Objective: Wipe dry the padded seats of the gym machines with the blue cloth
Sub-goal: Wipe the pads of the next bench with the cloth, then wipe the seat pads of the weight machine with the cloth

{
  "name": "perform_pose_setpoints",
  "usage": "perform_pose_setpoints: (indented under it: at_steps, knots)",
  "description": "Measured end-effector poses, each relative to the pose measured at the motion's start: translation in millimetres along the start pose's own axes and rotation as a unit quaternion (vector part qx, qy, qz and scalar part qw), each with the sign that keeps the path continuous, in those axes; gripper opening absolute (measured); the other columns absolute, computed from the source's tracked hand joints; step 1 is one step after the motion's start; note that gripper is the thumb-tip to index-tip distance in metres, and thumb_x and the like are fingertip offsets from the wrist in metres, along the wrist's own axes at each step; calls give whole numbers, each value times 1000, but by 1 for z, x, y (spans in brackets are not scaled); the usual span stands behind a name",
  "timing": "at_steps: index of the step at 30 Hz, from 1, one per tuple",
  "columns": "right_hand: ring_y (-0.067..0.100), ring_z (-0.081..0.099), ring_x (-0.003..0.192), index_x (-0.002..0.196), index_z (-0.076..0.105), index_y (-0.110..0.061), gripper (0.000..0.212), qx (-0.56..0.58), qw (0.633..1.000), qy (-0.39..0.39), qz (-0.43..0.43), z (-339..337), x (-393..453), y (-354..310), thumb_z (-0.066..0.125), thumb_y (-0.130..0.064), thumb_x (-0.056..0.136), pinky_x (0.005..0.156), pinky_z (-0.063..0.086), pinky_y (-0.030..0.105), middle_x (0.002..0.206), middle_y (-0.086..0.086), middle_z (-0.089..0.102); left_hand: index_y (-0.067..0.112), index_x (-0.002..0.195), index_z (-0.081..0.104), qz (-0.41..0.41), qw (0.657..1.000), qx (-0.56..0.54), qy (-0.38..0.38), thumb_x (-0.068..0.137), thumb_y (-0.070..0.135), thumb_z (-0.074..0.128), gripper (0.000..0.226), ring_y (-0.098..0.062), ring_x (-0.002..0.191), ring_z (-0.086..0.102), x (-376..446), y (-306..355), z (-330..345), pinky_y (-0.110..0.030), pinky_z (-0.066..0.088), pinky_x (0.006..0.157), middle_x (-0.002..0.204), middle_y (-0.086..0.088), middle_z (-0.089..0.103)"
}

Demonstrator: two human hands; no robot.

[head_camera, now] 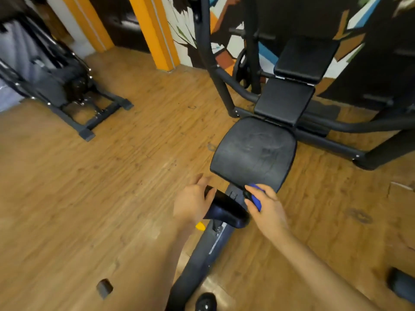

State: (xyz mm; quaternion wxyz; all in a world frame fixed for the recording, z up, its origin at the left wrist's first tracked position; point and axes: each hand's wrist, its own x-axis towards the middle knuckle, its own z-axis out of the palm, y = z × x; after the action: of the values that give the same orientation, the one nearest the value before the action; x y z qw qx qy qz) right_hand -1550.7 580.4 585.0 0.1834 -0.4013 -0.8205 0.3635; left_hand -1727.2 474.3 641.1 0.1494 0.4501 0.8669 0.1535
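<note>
Over by the left wall a dark grey steel-framed machine [67,90] stands on the brown wood-plank floor [134,153], its flat feet planted on the boards, and two orange posts [157,32] rise behind it. Nearer, the person's left hand [193,203] rests on the left end of a black padded roller bar [226,209], palm against it and fingers lying fairly straight over the top rather than wrapped round. A small yellow knob [200,226] peeks out just below that wrist. The roller sits on a dark metal beam [202,254] that runs down toward the camera. Just right of it, the right hand [265,205] grips the bunched blue cloth [256,199], fingers curled round it, at the near edge of the wide black padded seat [253,151], whose surface shows dull smears. Beyond the seat, two black rectangular back pads [285,102] climb toward a painted wall, with a black weight plate [242,68] hung on the frame to their left.
</note>
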Motion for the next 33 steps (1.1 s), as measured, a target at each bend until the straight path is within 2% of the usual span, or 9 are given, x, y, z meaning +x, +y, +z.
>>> perform_pose_setpoints:
  at_steps: [2, 5, 10, 17, 20, 23, 27, 30, 33]
  knots:
    - [22, 52, 122, 129, 62, -16, 37, -17, 997, -27, -65, -21, -13, -11, 65, -18, 92, 102, 38, 24, 134, 4, 51, 24, 143, 45, -29, 998, -21, 42, 101, 35, 46, 43, -23, 121, 55, -34, 12, -10, -35, 47, 95, 153, 1, 37]
    - [24, 53, 118, 127, 64, -15, 37, -37, 988, -39, -147, -46, -36, -28, 68, -13, 90, 97, 40, 25, 131, 5, 53, 24, 140, 50, -51, 992, -42, 105, 99, 34, 50, 42, -23, 133, 45, -84, 27, -22, -35, 41, 103, 150, -1, 42]
    - [23, 50, 122, 127, 64, -14, 39, -47, 973, -62, -219, -60, -69, -55, 69, -10, 89, 98, 39, 25, 133, 6, 53, 24, 142, 50, -80, 984, -40, 157, 98, 37, 53, 45, -20, 138, 39, -150, 38, -39, -29, 33, 107, 151, -3, 42]
    - [28, 54, 119, 124, 66, -10, 38, -28, 954, -84, -285, -49, -112, -90, 71, -8, 87, 96, 49, 42, 130, 11, 56, 22, 135, 57, -112, 973, 6, 200, 96, 41, 52, 44, -29, 128, 51, -225, 22, -60, -39, 43, 101, 144, -9, 51]
    - [28, 52, 121, 126, 65, -11, 39, -21, 948, -100, -301, -38, -132, -107, 70, -7, 87, 98, 45, 39, 132, 11, 55, 21, 134, 58, -118, 970, 29, 209, 96, 40, 53, 43, -30, 125, 53, -257, 6, -67, -40, 45, 98, 140, -10, 54]
    - [21, 50, 121, 125, 66, -13, 42, -25, 935, -99, -340, -25, -158, -126, 73, -4, 84, 97, 42, 31, 132, 8, 56, 24, 135, 56, -123, 969, 50, 207, 96, 45, 48, 45, -29, 126, 53, -290, -19, -74, -42, 46, 98, 141, -7, 53]
    - [23, 52, 124, 126, 66, -16, 45, -23, 938, -100, -331, -1, -194, -151, 74, -6, 83, 100, 45, 36, 136, 5, 54, 26, 135, 56, -134, 967, 58, 206, 94, 53, 33, 54, -29, 128, 52, -339, -57, -83, -44, 46, 99, 142, -6, 53]
    - [23, 49, 128, 127, 64, -18, 44, -17, 941, -87, -326, 22, -229, -177, 72, -9, 85, 103, 44, 38, 139, 3, 52, 30, 139, 51, -140, 966, 67, 207, 96, 53, 36, 51, -28, 132, 48, -378, -90, -96, -43, 40, 105, 148, -4, 47]
    - [25, 50, 127, 127, 65, -17, 40, -22, 942, -62, -329, 55, -269, -213, 71, -12, 87, 102, 43, 35, 139, 6, 53, 34, 147, 38, -144, 967, 87, 190, 100, 50, 39, 50, -21, 145, 28, -423, -129, -116, -39, 24, 116, 158, 3, 29]
